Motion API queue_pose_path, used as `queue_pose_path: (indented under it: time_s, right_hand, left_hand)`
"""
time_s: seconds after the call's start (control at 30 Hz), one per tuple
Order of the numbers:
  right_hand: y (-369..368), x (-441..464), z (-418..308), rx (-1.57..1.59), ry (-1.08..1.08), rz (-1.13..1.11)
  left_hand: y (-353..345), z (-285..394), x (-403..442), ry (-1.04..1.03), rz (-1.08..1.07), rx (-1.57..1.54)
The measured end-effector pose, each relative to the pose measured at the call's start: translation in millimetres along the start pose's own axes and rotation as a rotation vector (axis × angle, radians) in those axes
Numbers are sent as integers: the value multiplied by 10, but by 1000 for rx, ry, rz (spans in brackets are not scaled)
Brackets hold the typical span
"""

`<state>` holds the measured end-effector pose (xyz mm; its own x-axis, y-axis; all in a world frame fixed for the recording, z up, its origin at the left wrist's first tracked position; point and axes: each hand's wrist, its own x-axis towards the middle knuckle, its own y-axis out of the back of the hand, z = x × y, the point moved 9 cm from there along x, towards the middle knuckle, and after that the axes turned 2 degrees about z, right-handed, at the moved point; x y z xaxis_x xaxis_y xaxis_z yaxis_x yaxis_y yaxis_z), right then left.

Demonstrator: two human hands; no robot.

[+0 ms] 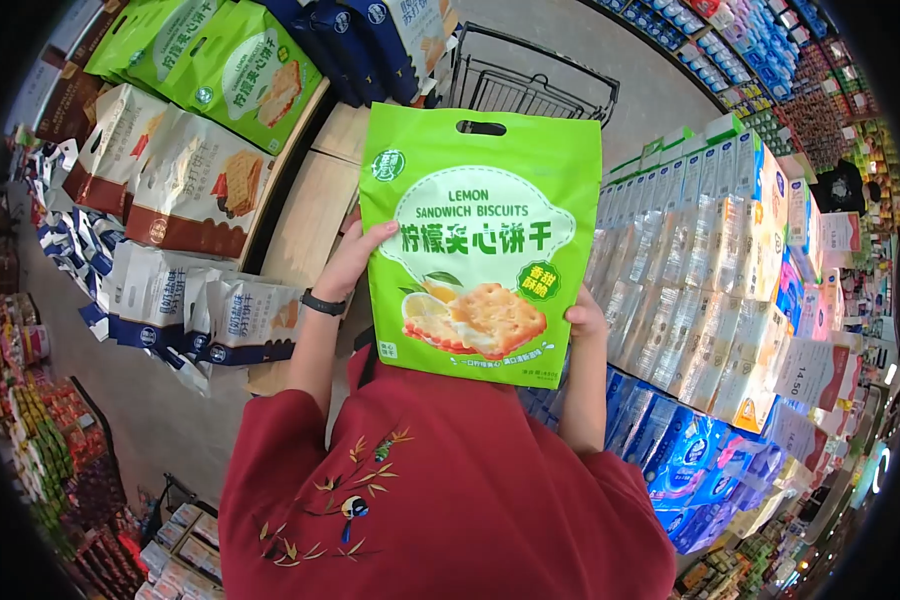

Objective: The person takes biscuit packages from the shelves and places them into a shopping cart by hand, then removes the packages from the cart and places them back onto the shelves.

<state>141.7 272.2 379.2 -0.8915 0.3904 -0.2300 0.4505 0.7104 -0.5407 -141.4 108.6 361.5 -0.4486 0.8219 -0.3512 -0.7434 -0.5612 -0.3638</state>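
Note:
A bright green bag of lemon sandwich biscuits (480, 245) is held up in front of my chest, its printed front facing the camera and its handle slot at the top. My left hand (355, 250), with a dark band on the wrist, grips the bag's left edge, thumb on the front. At the lower right edge, my right hand (586, 318) holds the bag too. The fingers behind the bag are hidden. More green bags (260, 80) lie on the display at the upper left, with white and brown cracker bags (195, 185) below them.
A black wire shopping cart (530, 85) stands beyond the bag. Stacked plastic-wrapped packs (685, 260) rise on the right, with blue packs (670, 450) beneath. White and navy bags (240, 310) sit at the left, near a wooden display surface (315, 200).

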Motion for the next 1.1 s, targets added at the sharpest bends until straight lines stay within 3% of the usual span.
queue_pose_path:
  time_s: [0.27, 0.33, 0.47, 0.7, 1.1]
  right_hand:
    - [980, -810, 1193, 320, -155, 546]
    - [887, -733, 944, 302, -10, 506]
    - [994, -816, 1041, 314, -9, 428]
    - [946, -516, 337, 308, 134, 315]
    - [986, -362, 314, 419, 82, 272]
  left_hand:
    - [-535, -668, -456, 110, -36, 197]
    - [-625, -644, -619, 91, 30, 199]
    - [-696, -790, -706, 221, 77, -7]
    - [-913, -625, -507, 90, 86, 2]
    - [-1090, -527, -279, 63, 47, -19]
